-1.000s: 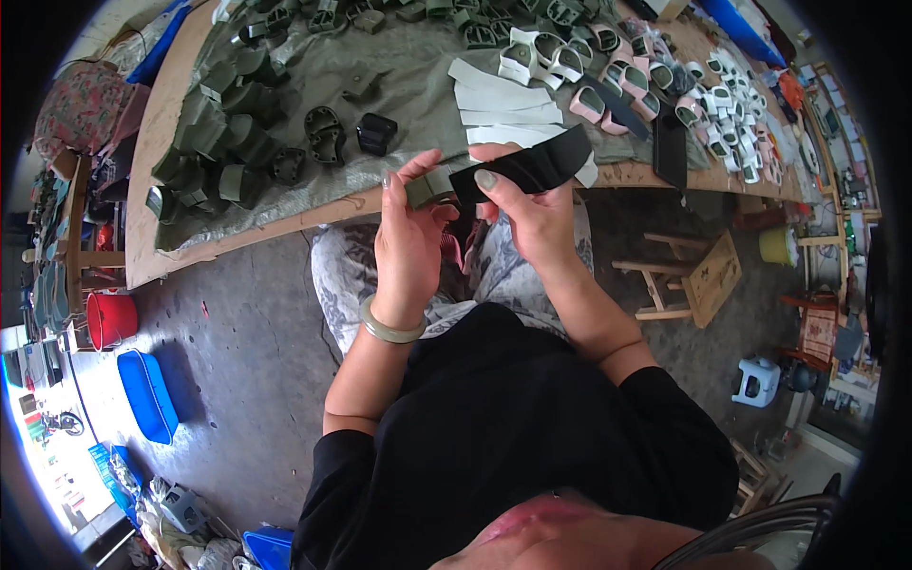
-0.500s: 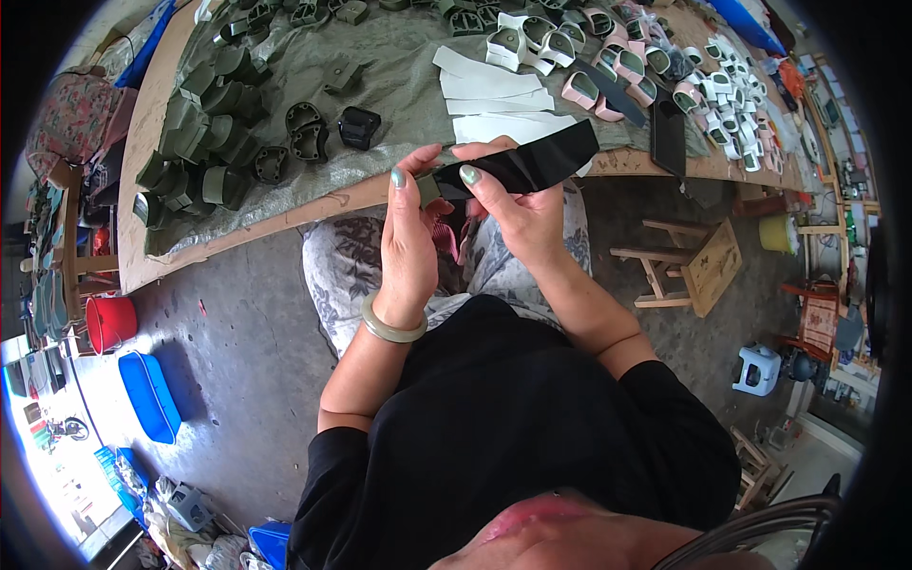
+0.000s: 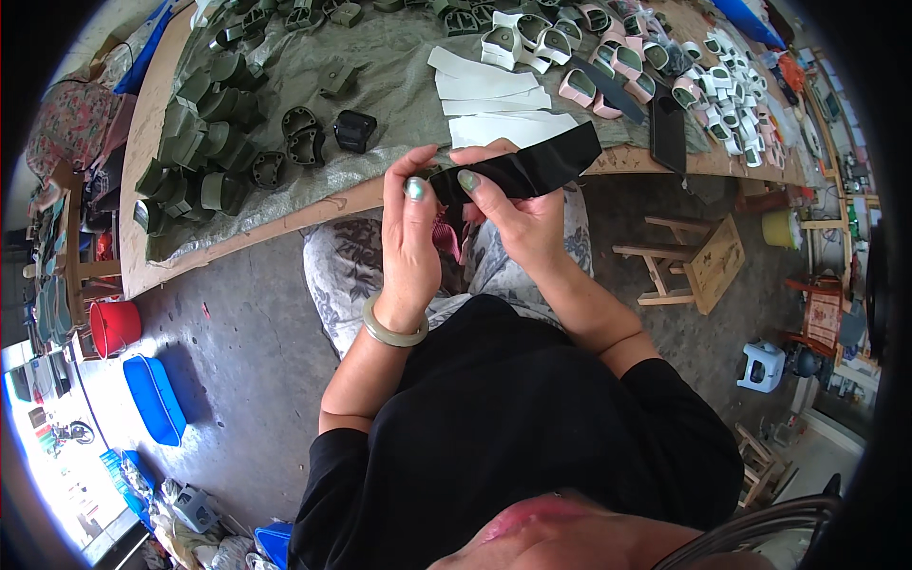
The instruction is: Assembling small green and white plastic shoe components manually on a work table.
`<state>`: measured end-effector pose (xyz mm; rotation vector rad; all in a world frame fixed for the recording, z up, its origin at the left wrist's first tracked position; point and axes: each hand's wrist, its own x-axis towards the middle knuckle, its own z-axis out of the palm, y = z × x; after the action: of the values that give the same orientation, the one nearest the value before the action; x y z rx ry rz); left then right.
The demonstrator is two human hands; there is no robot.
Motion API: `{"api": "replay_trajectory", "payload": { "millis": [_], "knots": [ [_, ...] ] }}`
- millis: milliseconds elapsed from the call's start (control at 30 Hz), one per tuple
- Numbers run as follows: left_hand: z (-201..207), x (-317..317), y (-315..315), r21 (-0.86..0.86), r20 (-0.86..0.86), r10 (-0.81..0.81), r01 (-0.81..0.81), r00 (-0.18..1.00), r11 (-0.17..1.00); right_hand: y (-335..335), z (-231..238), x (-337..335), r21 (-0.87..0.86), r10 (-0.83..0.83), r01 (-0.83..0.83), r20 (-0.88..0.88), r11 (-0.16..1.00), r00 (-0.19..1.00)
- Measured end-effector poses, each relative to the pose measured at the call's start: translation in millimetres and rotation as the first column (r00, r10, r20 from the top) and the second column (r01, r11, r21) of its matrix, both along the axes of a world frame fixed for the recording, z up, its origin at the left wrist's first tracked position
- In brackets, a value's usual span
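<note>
A glossy black strip (image 3: 560, 160) stretches across the gap between my hands, its free end pointing up to the right. My right hand (image 3: 521, 217) pinches it between thumb and fingers. At its other end, my left hand (image 3: 408, 233) closes around a small piece that the fingers and strip mostly hide; my left thumb presses on it. Just beyond the left hand, a black block like a shoe heel (image 3: 354, 131) sits on the table's green cloth. Dark green heel-shaped blocks (image 3: 228, 142) stand to its left, some showing hollow undersides.
White strips (image 3: 494, 103) lie beyond my hands, with white and pink heel-shaped pieces (image 3: 617, 66) to their right. A black phone-like slab (image 3: 668, 133) rests near the table edge (image 3: 313, 211). On the floor are a wooden stool (image 3: 705, 266), a blue tub (image 3: 154, 399) and a red bucket (image 3: 116, 326).
My left thumb has shifted inward onto the piece. The green part that showed between my hands is now mostly covered. The strip has moved slightly; the right hand keeps its grip.
</note>
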<state>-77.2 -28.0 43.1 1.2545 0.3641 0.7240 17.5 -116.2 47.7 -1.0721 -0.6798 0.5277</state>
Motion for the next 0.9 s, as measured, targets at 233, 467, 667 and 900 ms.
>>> {"api": "replay_trajectory", "payload": {
  "millis": [233,467,667,900],
  "knots": [
    [7,-2,-3,0.062,-0.086,0.016,-0.011,0.996,0.998,0,1,0,-0.002,-0.008,0.008,0.039,1.000,0.999],
    [6,-2,-3,0.132,-0.058,0.021,-0.014,0.998,0.991,1,-14,3,0.059,0.032,-0.038,0.100,0.998,0.994],
    [-1,-2,1,0.256,0.068,-0.015,-0.003,0.998,0.967,2,-13,6,0.177,0.083,-0.100,0.106,0.979,0.991],
    [5,-1,7,0.588,-0.059,0.050,-0.005,0.997,0.809,-4,-14,26,0.284,0.141,-0.121,-0.048,0.951,0.989]
  ]
}}
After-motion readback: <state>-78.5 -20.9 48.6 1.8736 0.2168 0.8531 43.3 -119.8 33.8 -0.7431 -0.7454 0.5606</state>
